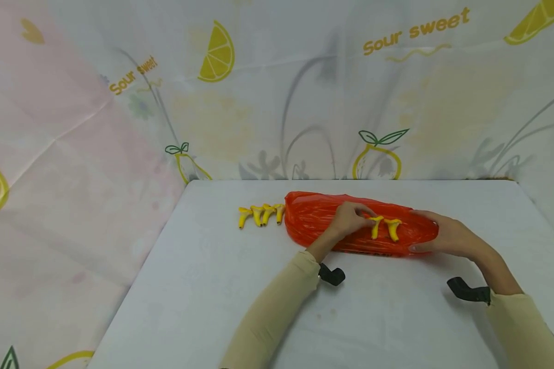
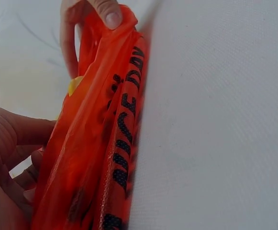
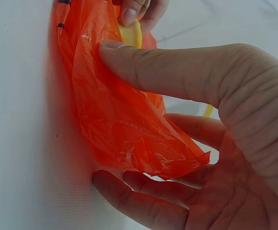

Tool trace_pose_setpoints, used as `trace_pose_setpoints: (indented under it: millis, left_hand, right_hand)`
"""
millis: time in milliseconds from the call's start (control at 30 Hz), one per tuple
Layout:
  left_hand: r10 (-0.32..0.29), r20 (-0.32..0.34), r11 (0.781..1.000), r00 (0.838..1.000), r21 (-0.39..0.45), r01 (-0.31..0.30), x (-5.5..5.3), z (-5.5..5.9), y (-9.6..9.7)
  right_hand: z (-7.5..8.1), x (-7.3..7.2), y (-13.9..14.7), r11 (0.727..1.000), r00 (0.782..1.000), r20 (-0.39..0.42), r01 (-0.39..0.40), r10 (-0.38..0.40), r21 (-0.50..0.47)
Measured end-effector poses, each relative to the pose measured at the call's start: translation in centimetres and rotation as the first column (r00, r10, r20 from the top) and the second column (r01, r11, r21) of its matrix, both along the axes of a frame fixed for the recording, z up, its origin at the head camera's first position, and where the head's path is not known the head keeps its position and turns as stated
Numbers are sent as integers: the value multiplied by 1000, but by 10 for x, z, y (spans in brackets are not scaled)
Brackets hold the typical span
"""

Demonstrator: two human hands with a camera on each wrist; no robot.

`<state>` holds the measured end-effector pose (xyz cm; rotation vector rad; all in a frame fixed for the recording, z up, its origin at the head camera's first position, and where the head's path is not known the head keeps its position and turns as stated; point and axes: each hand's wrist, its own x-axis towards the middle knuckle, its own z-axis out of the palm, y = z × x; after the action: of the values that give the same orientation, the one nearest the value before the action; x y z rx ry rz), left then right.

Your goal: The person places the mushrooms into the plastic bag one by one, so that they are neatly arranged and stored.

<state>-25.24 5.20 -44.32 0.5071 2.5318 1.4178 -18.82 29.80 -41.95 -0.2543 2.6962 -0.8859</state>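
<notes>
A red plastic bag [image 1: 314, 218] lies flattened lengthwise on the white table, black lettering along its front edge. Two yellow chanterelle-like mushrooms lie on top of it, a left one [image 1: 375, 228] and a right one [image 1: 393, 230]. My left hand [image 1: 348, 220] reaches over the bag, thumb and fingertips pinching the cap of the left mushroom. At the bag's right end my right hand [image 1: 457, 238] grips the plastic, thumb [image 3: 162, 69] on one side and fingers curled round the other. In the left wrist view the bag mostly hides the yellow mushroom [image 2: 75, 85].
Several more yellow mushrooms [image 1: 261, 214] stand in a row on the table [image 1: 203, 287], just left of the bag. Behind the table hangs a cloth [image 1: 277, 102] printed with lemons and lettering. Black mounts [image 1: 332, 275] are worn at both wrists.
</notes>
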Motion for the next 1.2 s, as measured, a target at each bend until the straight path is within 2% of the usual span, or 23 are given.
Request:
trace_pose_setpoints:
  millis: [133, 333, 633, 800, 1033, 1200]
  left_hand:
    - [-8, -26, 999, 1000, -46, 7, 1, 0, 1]
    - [-43, -29, 997, 999, -70, 40, 3, 2, -2]
    - [-73, -53, 995, 996, -70, 69, 7, 17, -11]
    - [-65, -51, 995, 997, -77, 61, 7, 20, -20]
    - [-46, 14, 999, 999, -17, 46, 8, 23, -42]
    - [-41, 0, 999, 999, -1, 41, 6, 27, -60]
  right_hand:
    - [1, 0, 0, 1000, 1000, 0, -1, 1, -1]
    - [0, 0, -1, 1000, 1000, 9, 3, -3, -1]
    - [-1, 0, -1, 1000, 1000, 9, 10, -10, 12]
    - [-2, -1, -1, 1000, 1000, 13, 12, -12, 12]
    - [-3, -1, 0, 1000, 1000, 9, 2, -2, 4]
    - [-2, -1, 1, 1000, 1000, 2, -2, 2, 0]
